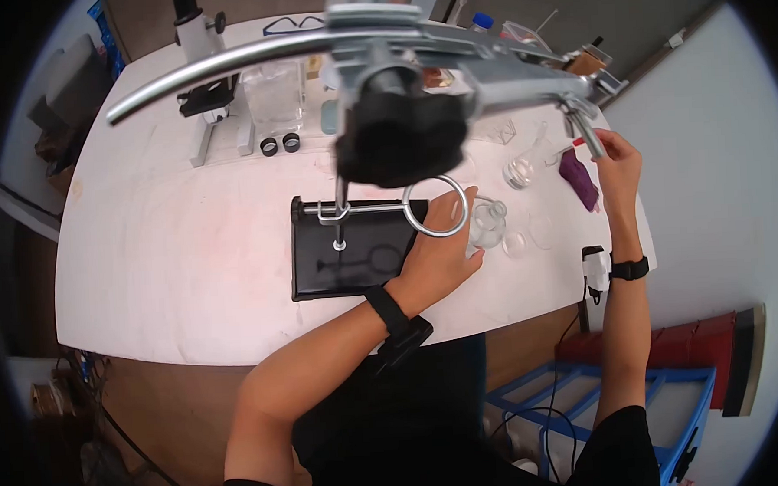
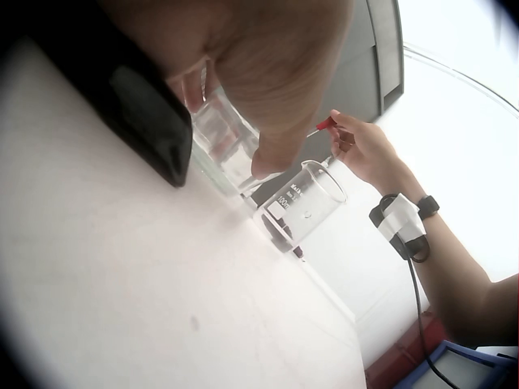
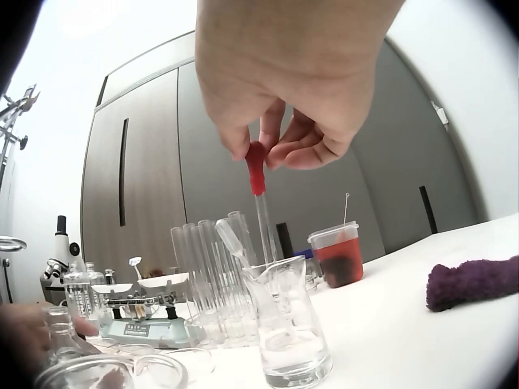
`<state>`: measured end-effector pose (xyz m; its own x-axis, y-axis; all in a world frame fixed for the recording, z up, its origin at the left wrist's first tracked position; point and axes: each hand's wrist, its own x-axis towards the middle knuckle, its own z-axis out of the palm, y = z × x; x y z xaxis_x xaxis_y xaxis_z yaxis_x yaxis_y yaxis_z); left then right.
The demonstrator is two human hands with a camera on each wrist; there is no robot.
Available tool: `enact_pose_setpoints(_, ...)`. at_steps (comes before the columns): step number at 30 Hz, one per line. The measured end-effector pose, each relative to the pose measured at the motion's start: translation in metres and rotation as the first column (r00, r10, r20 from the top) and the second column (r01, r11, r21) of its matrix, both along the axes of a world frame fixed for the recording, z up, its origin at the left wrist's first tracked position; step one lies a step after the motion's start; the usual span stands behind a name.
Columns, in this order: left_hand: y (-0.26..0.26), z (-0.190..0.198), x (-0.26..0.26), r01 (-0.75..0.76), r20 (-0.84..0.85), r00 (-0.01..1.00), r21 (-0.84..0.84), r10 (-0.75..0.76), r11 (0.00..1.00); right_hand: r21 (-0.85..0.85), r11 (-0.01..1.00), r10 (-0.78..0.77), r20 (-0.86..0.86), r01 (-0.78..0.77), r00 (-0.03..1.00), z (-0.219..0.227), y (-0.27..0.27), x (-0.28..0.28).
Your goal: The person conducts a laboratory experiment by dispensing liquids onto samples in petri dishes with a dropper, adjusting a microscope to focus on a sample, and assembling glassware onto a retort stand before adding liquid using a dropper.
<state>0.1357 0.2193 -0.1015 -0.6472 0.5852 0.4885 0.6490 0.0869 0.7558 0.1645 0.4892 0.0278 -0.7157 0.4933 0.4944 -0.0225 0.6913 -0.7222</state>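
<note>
My right hand (image 3: 296, 89) pinches the red rubber bulb (image 3: 256, 166) of a glass dropper, its tube pointing down behind or into the mouth of a glass flask (image 3: 293, 332) holding clear liquid; which one, I cannot tell. A plastic pipette (image 3: 232, 241) leans in the flask's mouth. In the head view the left hand (image 1: 438, 256) lies at a clear glass bottle (image 1: 489, 225), fingers curled round its side, partly hidden behind the stand's metal ring (image 1: 437, 232). An empty beaker (image 2: 302, 207) stands beyond the left hand in the left wrist view.
A ring stand with a black base (image 1: 321, 272) rises close in front. Test tubes (image 3: 203, 275), a balance (image 3: 139, 328) and a red-filled tub (image 3: 339, 258) stand behind the flask. A purple cloth (image 1: 579, 181) lies at the right, a microscope (image 1: 202, 43) at the back left.
</note>
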Motion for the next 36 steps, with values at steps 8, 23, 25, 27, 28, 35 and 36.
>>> enact_pose_setpoints(8, -0.001, -0.02, 0.003, -0.055, -0.112, 0.991, 0.125, 0.069, 0.991, 0.053, 0.998, 0.021, -0.005, -0.021, 1.0, -0.025, 0.052, 0.002)
enact_pose_setpoints(23, 0.001, -0.023, 0.003, -0.036, -0.028, 0.999, 0.04, 0.037, 0.999, -0.049, 0.95, 0.291, -0.222, -0.309, 0.93, 0.085, -0.024, -0.056)
enact_pose_setpoints(25, 0.0, -0.023, 0.003, -0.028, -0.007, 1.0, 0.04, 0.028, 0.999, 0.041, 0.953, 0.299, -0.251, -0.299, 0.921, 0.096, -0.06, -0.093)
enact_pose_setpoints(27, 0.001, -0.025, 0.003, -0.028, 0.012, 1.0, 0.043, 0.027, 0.999, -0.022, 0.906, 0.409, -0.213, -0.423, 0.887, 0.111, -0.105, -0.123)
enact_pose_setpoints(28, 0.004, -0.029, 0.003, -0.047, -0.032, 0.998, 0.07, 0.05, 0.996, -0.017, 0.908, 0.41, -0.18, -0.419, 0.894, 0.117, -0.121, -0.141)
enact_pose_setpoints(35, 0.013, -0.036, 0.003, -0.075, -0.036, 0.996, 0.095, 0.079, 0.993, -0.042, 0.787, 0.607, -0.123, -0.615, 0.785, 0.11, -0.213, -0.235)
enact_pose_setpoints(36, 0.012, -0.035, 0.004, -0.074, -0.03, 0.997, 0.099, 0.077, 0.992, -0.038, 0.782, 0.615, -0.118, -0.622, 0.78, 0.107, -0.22, -0.243)
